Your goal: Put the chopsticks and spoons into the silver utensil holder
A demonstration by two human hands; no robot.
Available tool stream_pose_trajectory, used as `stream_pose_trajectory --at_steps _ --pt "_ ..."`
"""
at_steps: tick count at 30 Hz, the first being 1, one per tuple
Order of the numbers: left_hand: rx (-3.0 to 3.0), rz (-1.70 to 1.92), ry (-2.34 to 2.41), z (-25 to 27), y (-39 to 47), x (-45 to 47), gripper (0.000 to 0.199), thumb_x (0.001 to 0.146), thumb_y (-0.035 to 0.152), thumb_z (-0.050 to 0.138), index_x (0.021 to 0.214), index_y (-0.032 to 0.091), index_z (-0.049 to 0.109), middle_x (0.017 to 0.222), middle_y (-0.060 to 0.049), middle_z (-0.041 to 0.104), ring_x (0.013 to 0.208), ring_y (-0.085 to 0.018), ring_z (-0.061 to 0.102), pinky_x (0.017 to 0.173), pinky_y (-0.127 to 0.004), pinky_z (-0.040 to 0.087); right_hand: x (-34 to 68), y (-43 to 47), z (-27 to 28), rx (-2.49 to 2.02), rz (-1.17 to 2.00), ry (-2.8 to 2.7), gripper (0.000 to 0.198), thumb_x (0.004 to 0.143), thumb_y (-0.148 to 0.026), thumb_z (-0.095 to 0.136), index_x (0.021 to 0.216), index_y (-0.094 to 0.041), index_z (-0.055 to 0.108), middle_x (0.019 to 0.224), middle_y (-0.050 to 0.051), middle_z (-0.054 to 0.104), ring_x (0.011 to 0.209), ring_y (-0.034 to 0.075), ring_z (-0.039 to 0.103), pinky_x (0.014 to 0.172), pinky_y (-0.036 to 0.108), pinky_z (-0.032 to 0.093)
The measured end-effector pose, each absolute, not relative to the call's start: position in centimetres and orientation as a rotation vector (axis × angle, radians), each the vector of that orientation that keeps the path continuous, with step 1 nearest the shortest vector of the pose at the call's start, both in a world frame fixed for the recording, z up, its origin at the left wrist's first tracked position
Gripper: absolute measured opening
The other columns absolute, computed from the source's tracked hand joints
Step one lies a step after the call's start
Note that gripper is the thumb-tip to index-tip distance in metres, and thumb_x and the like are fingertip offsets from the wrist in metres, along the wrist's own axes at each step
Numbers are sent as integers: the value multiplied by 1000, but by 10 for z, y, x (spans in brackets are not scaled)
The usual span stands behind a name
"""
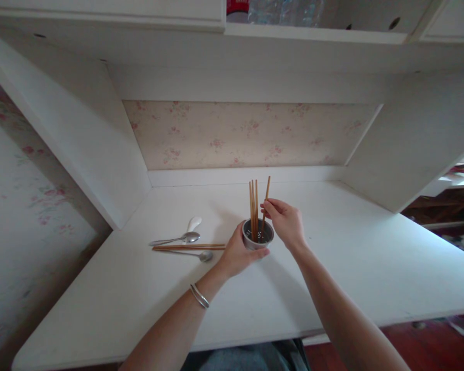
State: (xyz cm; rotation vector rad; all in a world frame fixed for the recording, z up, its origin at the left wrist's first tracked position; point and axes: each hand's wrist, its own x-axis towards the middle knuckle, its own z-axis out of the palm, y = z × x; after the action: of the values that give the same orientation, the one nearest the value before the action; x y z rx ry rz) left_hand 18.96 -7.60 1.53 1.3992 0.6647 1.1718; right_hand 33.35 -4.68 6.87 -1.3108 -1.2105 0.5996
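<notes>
My left hand is wrapped round a metal utensil holder with holes in its bottom. Several wooden chopsticks stand upright in the holder, leaning on its left side. Between the thumb and fingers of my right hand is a single chopstick, slightly tilted, its lower end inside the holder. Left of the holder, more chopsticks lie flat on the table. A metal spoon lies behind them and another metal spoon in front. A white spoon rests farther back.
The white desk is bounded by a left side panel, a right side panel and a flowered back wall. An overhead shelf holds clear plastic bottles. The desk's front edge is close to my body.
</notes>
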Motion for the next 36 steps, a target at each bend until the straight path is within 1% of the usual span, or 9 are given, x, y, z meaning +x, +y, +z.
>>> stream_pose_trajectory --at_steps 8,18,21,24,27,30,33,34,36 --pt "1391 1179 667 17 -77 188 76 58 19 83 124 16 45 124 -12 57 112 -23 54 100 -39 40 329 -52 71 -1452 473 -1406 30 83 -46 55 94 -25 73 85 2 75 81 22 70 74 32 54" --pt "1374 1185 622 15 -76 189 76 58 19 83 124 17 44 123 -12 56 113 -23 54 100 -40 40 326 -51 73 -1512 440 -1489 30 84 -45 52 93 -27 74 84 1 75 79 22 69 71 32 52" --pt "1390 1180 622 15 -76 188 77 58 19 83 124 17 44 124 -12 56 114 -23 53 101 -39 39 327 -51 69 -1492 484 -1467 31 84 -47 52 93 -27 74 86 1 74 82 23 69 76 34 52" --pt "1411 1164 643 15 -75 188 77 59 20 82 125 16 44 125 -12 56 113 -22 54 100 -38 40 331 -55 64 -1432 601 -1421 35 85 -50 52 98 -25 72 93 3 74 91 24 67 85 38 50" --pt "1435 1153 654 17 -74 186 76 59 20 82 125 17 45 125 -11 57 114 -22 54 100 -38 40 334 -66 57 -1264 859 -1367 43 83 -50 56 116 -24 63 114 5 68 109 24 61 96 40 45" --pt "1470 1124 652 23 -76 185 72 61 19 81 125 18 47 124 -10 58 113 -22 54 98 -37 42 338 -80 45 -1094 1110 -1372 63 78 -46 66 134 -27 46 131 5 57 121 24 52 104 41 39" --pt "1520 1079 657 29 -78 184 67 64 18 78 123 18 49 118 -9 61 107 -22 58 92 -36 46 340 -88 34 -1034 1220 -1378 82 72 -41 73 141 -27 32 131 7 57 120 25 53 105 44 38" --pt "1543 1060 658 30 -78 183 64 64 19 77 122 18 50 116 -9 62 105 -22 59 90 -35 47 340 -89 31 -1029 1227 -1379 85 71 -40 75 142 -27 30 130 8 57 119 25 54 105 44 38" --pt "1598 1039 684 32 -78 182 61 64 22 78 120 18 53 113 -9 62 102 -23 59 88 -35 48 340 -89 27 -1023 1210 -1385 85 70 -38 76 141 -26 31 128 8 58 117 25 54 104 44 39"
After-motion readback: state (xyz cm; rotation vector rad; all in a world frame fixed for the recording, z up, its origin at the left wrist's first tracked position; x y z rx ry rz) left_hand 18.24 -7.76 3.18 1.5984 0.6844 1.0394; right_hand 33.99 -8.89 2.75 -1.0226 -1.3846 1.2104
